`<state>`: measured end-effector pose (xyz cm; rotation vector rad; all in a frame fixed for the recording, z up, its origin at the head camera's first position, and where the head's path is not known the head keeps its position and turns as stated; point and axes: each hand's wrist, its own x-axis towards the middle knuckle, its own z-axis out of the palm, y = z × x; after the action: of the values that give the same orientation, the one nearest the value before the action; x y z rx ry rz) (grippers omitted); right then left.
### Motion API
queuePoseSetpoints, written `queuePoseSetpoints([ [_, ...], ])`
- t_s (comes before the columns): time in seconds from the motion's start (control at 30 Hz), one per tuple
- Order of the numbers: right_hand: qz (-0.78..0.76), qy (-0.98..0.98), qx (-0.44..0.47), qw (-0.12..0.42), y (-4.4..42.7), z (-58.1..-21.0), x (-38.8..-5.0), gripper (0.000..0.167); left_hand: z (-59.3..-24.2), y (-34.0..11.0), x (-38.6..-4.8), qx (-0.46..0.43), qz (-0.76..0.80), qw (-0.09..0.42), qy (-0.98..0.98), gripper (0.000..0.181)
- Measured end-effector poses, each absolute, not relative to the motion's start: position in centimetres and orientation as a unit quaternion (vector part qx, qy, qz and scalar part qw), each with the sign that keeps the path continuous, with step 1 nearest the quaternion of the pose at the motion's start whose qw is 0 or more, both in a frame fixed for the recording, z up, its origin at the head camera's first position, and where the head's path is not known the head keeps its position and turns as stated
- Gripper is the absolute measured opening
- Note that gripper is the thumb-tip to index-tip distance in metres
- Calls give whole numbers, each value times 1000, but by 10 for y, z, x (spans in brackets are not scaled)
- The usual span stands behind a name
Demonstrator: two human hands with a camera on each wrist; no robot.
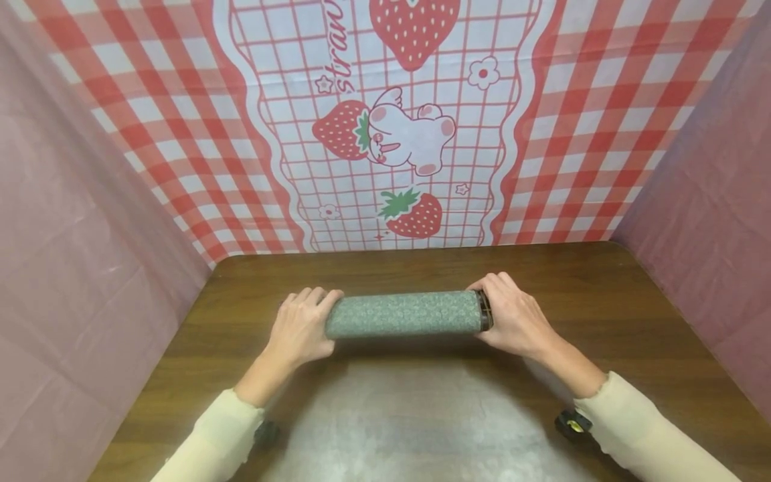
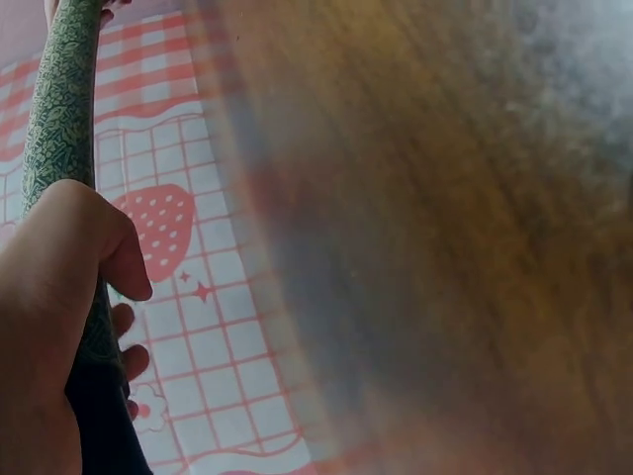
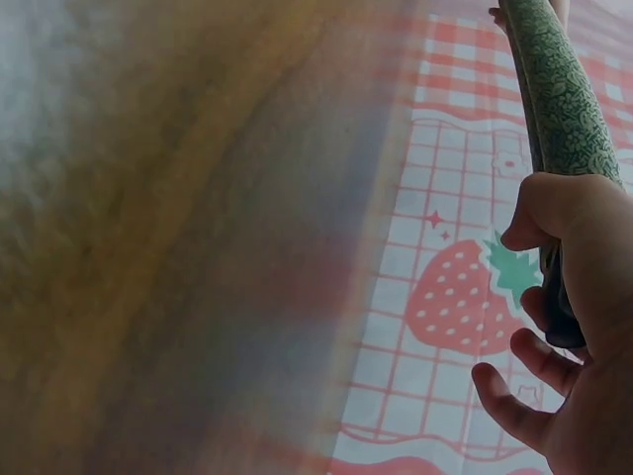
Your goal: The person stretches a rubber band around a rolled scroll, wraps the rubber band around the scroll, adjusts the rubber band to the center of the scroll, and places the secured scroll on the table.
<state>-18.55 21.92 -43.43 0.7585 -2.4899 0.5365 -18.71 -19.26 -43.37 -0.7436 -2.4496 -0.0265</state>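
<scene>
Gripping opposite ends of a long green floral-patterned tube-like object (image 1: pixel 405 314), the left hand (image 1: pixel 303 325) and right hand (image 1: pixel 513 316) hold it crosswise, nearly level, over the wooden table (image 1: pixel 187 375). The left thumb bends over it, with fingertips showing past its edge. Around the dark right end the right thumb also curls, while two lower fingers spread away. Behind hangs a strawberry-print cloth (image 1: pixel 415 137); pink drapes (image 1: pixel 90 241) flank both sides.

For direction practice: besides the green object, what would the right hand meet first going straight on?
Besides the green object, the right hand likely meets the strawberry cloth; depth is unclear.
</scene>
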Motion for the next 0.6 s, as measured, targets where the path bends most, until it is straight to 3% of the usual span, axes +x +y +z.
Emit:
queuePoseSetpoints([
  [0.47,217,-918,253,213,228,-434,-186,69,-427,-197,-191,-257,13,254,-932,79],
  [0.6,214,-926,245,190,226,-430,-184,80,-426,-197,-193,-250,11,249,-936,80],
])
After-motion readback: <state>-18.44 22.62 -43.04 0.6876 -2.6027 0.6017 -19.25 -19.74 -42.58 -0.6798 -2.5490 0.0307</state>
